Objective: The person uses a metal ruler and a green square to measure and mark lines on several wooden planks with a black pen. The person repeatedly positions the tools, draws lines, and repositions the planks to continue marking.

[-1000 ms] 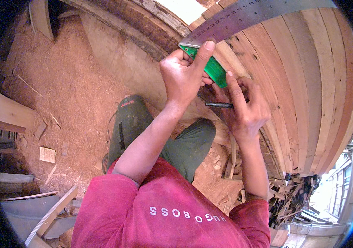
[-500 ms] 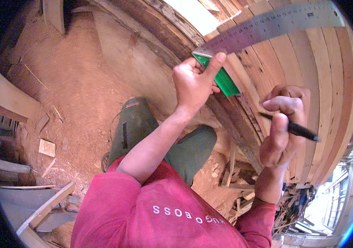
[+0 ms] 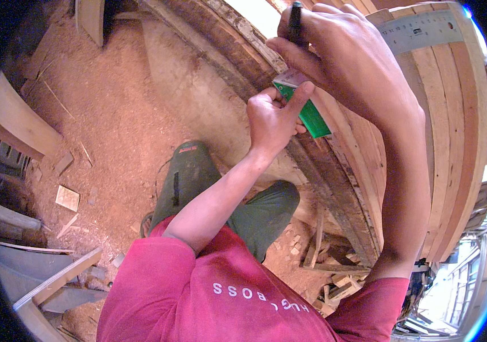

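Observation:
My left hand point(image 3: 274, 117) grips the green handle of a try square point(image 3: 307, 109) pressed against curved wooden planks point(image 3: 454, 142). The square's steel blade point(image 3: 426, 29) runs up to the right across the planks. Raised close to the camera, my right hand point(image 3: 346, 57) is closed around a black pen point(image 3: 294, 14), above and in front of the square. Part of the blade is hidden behind that hand.
Reddish sawdust-strewn ground point(image 3: 106, 125) lies to the left with small wood offcuts point(image 3: 66, 198). Grey boards point(image 3: 44, 285) sit at lower left. A pile of wood scraps point(image 3: 323, 268) lies under the curved planks. My knee in green trousers point(image 3: 192, 176) is bent below.
My right hand lifted the pen away from the planks and rose up toward the camera. My left hand stayed on the green square handle.

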`<state>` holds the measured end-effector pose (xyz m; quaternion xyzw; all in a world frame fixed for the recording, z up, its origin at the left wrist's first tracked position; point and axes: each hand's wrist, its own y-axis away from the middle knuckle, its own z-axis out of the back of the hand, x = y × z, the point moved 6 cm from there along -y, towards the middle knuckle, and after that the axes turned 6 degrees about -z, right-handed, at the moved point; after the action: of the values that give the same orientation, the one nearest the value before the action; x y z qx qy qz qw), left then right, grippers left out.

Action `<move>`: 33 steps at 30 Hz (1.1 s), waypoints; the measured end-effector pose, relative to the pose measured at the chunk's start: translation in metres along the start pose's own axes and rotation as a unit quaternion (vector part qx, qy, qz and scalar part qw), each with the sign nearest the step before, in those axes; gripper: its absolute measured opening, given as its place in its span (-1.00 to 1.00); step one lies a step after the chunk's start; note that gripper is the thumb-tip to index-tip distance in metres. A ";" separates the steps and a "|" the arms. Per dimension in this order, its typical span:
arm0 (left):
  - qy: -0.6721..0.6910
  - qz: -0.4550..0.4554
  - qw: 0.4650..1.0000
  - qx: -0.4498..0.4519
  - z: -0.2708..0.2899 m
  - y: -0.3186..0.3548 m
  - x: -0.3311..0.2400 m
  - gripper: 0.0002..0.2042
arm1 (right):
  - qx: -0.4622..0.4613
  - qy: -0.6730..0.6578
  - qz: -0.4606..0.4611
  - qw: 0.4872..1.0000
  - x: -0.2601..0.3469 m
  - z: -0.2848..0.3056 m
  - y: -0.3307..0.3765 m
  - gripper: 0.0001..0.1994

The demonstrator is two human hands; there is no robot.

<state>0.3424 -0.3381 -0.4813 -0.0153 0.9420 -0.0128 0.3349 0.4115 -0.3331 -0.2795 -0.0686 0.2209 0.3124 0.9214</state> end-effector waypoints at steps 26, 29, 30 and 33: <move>-0.014 -0.039 0.999 0.006 0.005 -0.003 0.004 -0.59 | 0.125 0.091 0.077 0.985 0.016 -0.011 -0.017 -0.83; 0.000 -0.024 1.000 0.006 0.001 0.000 0.001 -0.59 | 0.132 0.096 0.006 0.987 0.012 -0.005 -0.016 -0.82; 0.008 -0.018 1.000 0.003 0.000 0.000 0.000 -0.58 | 0.122 0.105 -0.053 0.986 0.021 0.003 -0.016 -0.81; -0.011 -0.005 1.000 -0.001 -0.002 0.001 0.001 -0.57 | -0.005 0.168 -0.059 0.984 0.017 0.032 -0.010 -0.76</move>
<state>0.3409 -0.3372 -0.4804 -0.0199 0.9383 -0.0136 0.3449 0.4417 -0.3236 -0.2586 -0.1379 0.3661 0.2423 0.8878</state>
